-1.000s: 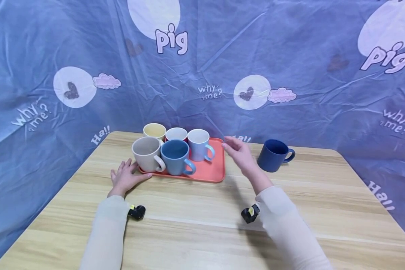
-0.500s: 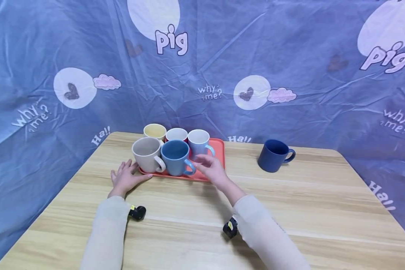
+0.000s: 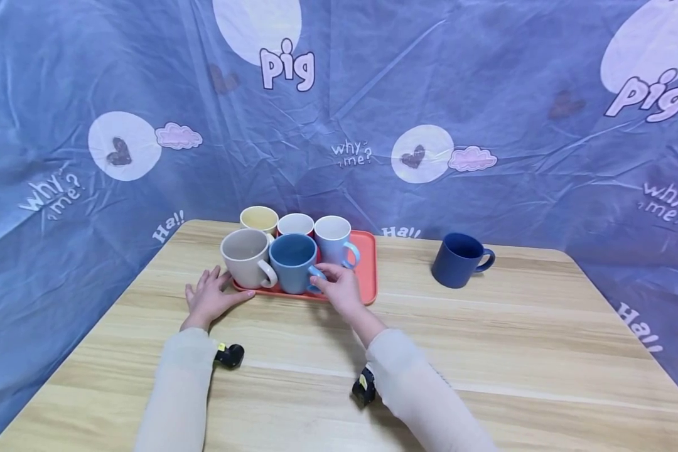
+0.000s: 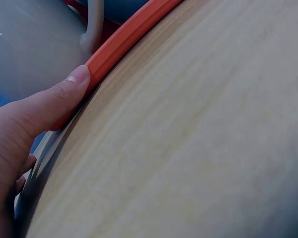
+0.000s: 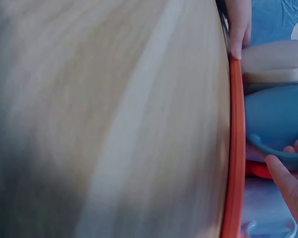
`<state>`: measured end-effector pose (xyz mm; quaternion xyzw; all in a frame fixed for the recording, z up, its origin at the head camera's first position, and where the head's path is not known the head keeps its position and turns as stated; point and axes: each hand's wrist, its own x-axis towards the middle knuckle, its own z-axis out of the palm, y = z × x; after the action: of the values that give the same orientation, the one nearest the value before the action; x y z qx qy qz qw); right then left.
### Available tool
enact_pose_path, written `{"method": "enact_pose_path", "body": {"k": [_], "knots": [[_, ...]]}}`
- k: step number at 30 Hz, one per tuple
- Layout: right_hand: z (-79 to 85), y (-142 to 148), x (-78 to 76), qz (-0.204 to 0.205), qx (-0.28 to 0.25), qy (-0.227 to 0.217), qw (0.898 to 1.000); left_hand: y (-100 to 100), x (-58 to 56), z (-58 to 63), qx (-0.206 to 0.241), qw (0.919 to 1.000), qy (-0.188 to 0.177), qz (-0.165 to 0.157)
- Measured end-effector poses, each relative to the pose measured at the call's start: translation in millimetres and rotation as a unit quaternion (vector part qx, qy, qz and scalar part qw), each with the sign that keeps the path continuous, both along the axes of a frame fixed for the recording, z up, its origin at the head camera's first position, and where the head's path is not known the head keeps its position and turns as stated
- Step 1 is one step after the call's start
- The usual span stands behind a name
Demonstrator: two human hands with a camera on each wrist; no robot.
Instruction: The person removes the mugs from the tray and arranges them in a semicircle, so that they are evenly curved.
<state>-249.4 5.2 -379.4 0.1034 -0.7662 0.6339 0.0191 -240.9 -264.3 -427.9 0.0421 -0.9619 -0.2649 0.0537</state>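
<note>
Head view bright, even, diffuse light from above; soft faint shadows under sleeves on table (image 3: 486,351). No glare. Wide-angle bending at edges. Left wrist view sharp on thumb, soft beyond. Right wrist view blurred, near-left wood smeared and dark.

Left hand (image 3: 209,295) flat, fingers spread, thumb extended. Right hand (image 3: 341,287) reached forward, fingers curled, forearm angled inward.

Blue mug (image 3: 292,263): upright, empty, front row of orange tray (image 3: 367,276), touching beige mug (image 3: 247,257) on its left; handle faces right. Tray lies flat on desk, holding five mugs, its near rim touched by thumb
</note>
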Motion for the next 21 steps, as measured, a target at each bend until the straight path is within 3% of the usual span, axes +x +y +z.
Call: {"method": "enact_pose_path", "body": {"k": [12,21], "knots": [[-4.9,-12.2,1.8,-0.054,-0.036,0.002,0.998,-2.3,-0.7,-0.8,-0.003,1.0000,0.003,0.001],[-4.4,-13.9,3.2,-0.067,-0.057,0.000,0.996,-0.3,-1.0,-1.7,0.006,1.0000,-0.001,0.003]]}}
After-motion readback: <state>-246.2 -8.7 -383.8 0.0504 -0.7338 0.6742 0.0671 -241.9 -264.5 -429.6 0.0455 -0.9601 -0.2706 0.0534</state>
